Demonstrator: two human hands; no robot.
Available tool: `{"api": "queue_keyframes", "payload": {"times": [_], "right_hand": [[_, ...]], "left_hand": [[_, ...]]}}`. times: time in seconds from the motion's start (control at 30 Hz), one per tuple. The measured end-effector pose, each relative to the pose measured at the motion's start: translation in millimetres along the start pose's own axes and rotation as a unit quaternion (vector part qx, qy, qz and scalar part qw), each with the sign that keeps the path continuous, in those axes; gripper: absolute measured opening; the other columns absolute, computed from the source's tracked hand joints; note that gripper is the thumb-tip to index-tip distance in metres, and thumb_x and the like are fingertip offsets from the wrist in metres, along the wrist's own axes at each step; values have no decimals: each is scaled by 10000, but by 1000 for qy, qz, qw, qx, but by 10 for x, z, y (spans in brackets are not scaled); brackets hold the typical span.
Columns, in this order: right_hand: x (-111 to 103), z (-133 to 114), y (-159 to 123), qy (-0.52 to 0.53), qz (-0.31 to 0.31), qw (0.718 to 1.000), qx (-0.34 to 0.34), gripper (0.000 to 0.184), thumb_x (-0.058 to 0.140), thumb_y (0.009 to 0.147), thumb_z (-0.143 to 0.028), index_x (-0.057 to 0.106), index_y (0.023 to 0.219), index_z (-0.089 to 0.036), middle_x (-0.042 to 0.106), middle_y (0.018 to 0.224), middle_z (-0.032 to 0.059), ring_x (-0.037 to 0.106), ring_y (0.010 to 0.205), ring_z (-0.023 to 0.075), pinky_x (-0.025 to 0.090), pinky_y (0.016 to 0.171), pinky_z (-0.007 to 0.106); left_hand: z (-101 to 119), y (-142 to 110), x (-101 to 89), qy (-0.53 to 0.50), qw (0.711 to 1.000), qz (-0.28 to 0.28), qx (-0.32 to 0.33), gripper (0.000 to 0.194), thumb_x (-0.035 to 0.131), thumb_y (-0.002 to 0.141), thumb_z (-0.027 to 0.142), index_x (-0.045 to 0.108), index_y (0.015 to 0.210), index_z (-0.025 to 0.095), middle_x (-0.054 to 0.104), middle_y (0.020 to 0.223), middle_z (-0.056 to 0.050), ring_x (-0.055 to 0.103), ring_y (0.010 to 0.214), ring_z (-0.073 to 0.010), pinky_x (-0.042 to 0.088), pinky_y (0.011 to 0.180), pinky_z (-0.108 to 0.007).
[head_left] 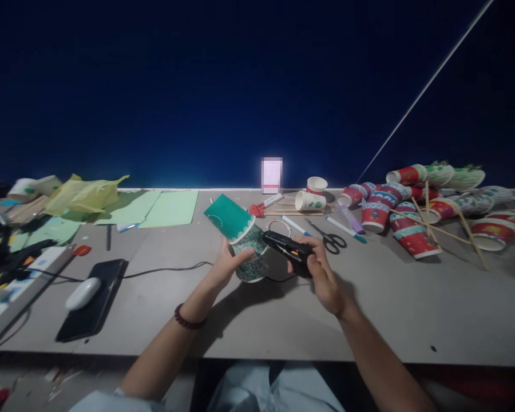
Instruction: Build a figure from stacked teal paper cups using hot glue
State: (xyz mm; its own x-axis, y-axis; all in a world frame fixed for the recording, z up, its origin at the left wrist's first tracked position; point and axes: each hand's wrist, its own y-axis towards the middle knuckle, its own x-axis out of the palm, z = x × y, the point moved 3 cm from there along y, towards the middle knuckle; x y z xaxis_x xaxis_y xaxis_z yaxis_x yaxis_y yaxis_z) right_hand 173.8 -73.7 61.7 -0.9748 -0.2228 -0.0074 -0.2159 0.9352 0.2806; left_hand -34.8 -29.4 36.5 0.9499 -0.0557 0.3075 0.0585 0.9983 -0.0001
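Observation:
My left hand (234,258) is closed round a chain of joined paper cups (229,217), held tilted over the table. The upper cup is plain green with a scalloped edge; those below carry a green-and-white pattern. In my right hand (326,280) is a black stapler (289,246), its jaw end pointing left. The jaw tip reaches the rim of the patterned cups; whether it has a cup wall between its jaws I cannot tell. Behind the stapler lies a white ring (278,228), partly hidden. Scissors (332,240) with black handles rest just right of it.
Chains of red and green paper cups (375,212) with wooden sticks (474,240) crowd the right. Two loose cups (311,200) and markers (345,229) lie at the back. Left are green paper (169,209), a yellow bag (83,197), a phone (100,286), a power strip (30,292) and a cable.

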Motion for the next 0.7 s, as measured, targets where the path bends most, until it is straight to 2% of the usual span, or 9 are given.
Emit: {"api": "queue_keyframes", "payload": {"times": [0.43, 0.7], "right_hand": [[12, -22, -2, -2, 0, 1000, -5, 318, 379, 956, -490, 441, 1170, -264, 548, 779, -3, 514, 715, 172, 407, 715, 307], [5, -37, -4, -5, -3, 1000, -5, 296, 371, 960, -475, 435, 1171, -278, 535, 792, 2, 512, 729, 177, 409, 720, 319]], "left_hand": [[35, 24, -4, -10, 1000, 21, 21, 656, 848, 551, 359, 525, 1099, 197, 684, 1040, -73, 652, 978, -260, 530, 822, -341], [41, 30, -7, -32, 999, 33, 5, 673, 857, 518, 358, 552, 1095, 194, 698, 1022, -79, 664, 935, -262, 531, 816, -355]]}}
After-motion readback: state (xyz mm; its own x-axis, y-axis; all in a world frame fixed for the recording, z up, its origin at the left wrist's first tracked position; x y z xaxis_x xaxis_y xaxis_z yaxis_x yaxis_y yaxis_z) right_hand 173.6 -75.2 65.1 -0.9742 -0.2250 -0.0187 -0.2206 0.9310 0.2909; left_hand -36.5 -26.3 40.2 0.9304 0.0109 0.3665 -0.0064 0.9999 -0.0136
